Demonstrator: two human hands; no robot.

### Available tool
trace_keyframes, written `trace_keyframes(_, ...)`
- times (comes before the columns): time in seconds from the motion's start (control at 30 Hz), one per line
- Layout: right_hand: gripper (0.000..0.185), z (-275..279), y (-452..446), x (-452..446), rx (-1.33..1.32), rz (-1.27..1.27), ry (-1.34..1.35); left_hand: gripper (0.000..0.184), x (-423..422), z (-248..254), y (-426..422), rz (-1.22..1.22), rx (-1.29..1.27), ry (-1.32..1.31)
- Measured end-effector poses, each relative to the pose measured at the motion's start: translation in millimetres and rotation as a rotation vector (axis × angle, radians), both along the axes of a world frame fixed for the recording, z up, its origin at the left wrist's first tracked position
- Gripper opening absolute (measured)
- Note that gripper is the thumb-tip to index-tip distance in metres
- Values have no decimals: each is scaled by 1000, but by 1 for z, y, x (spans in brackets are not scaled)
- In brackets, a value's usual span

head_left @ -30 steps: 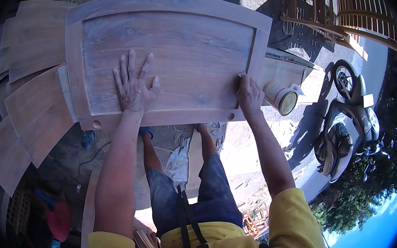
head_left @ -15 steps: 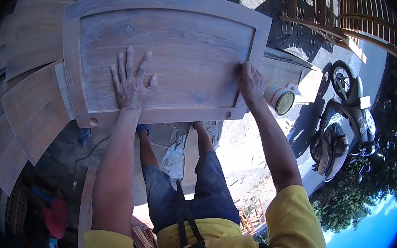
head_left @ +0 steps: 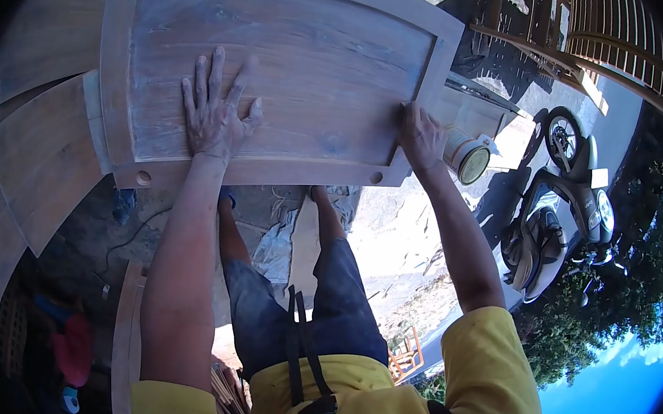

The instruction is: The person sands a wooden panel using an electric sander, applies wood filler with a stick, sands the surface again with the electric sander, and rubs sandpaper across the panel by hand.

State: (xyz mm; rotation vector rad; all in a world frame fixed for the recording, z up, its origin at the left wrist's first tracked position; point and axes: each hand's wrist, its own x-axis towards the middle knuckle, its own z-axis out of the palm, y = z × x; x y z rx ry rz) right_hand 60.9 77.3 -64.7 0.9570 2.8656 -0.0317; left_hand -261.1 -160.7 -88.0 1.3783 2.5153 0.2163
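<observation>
A framed wooden panel (head_left: 304,77) with an arched far edge and two round holes along its near edge lies in front of me. My left hand (head_left: 219,116) rests flat on the recessed face, left of the middle, with its fingers spread. At the right end of the recess, my right hand (head_left: 422,136) is closed, its fingertips pressed at the inner edge of the frame. Whatever it pinches is too small and dark to make out. Just right of that hand is a round can (head_left: 470,158).
Curved wooden boards (head_left: 45,155) lie overlapped at the left. A motorcycle (head_left: 559,209) stands at the right, below wooden railings (head_left: 619,35). At the lower left is a person in red (head_left: 72,348). More boards (head_left: 480,117) lie behind the can.
The view has shifted, so the panel sits higher and the motorcycle further left. My right hand has moved a little up along the recess edge; my left hand stays flat on the panel.
</observation>
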Motion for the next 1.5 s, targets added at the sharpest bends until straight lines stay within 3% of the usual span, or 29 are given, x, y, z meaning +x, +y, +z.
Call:
trace_keyframes(0.13,8,-15,121,-88,130,-71,20,84,1,-1,-2,-13,33,21)
trace_keyframes(0.33,8,-3,39,-26,-41,-38,-23,83,2,0,-1,3,-1,20)
trace_keyframes(0.53,12,-12,96,-67,29,-34,-86,83,3,-6,-2,9,34,31)
trace_keyframes(0.73,25,17,-65,47,-394,-44,-221,83,1,-4,0,17,66,32)
trace_keyframes(0.83,25,31,-64,37,-534,-94,-304,83,0,-5,-2,20,63,21)
trace_keyframes(1.0,18,16,25,-22,-232,-82,-88,83,2,-7,-3,3,93,40)
trace_keyframes(1.07,19,8,12,-14,-196,-80,-114,83,2,-7,-3,-3,85,48)
trace_keyframes(1.13,22,13,-34,17,-278,-59,-92,84,2,-7,1,4,90,55)
trace_keyframes(1.2,25,25,-74,41,-408,-88,-259,83,3,-6,-2,8,74,49)
trace_keyframes(1.3,25,25,-68,40,-508,-113,-190,84,3,-6,-2,9,64,49)
trace_keyframes(1.4,24,20,-9,5,-428,-244,-200,84,3,-4,-1,8,53,42)
trace_keyframes(1.5,15,-10,73,-43,-110,-167,-13,84,3,-3,0,-1,46,54)
